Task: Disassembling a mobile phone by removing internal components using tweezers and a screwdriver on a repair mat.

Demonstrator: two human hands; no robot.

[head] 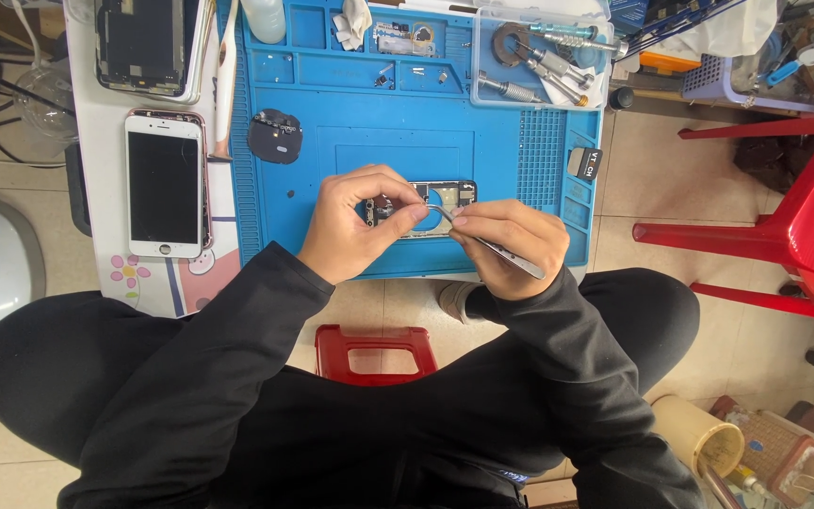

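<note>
Blue mat [313, 226]: hands pinching phone frame [445, 195], tweezers [492, 247]

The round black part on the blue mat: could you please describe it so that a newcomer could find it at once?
Start at the blue work mat on the table. Near its left edge, beside the white-framed phone, lies the round black part, above the left hand. It is the only dark disc lying loose on the mat.

An opened phone frame [431, 207] lies on the work mat [350, 151], a whole phone [164, 196] left of the mat.
</note>
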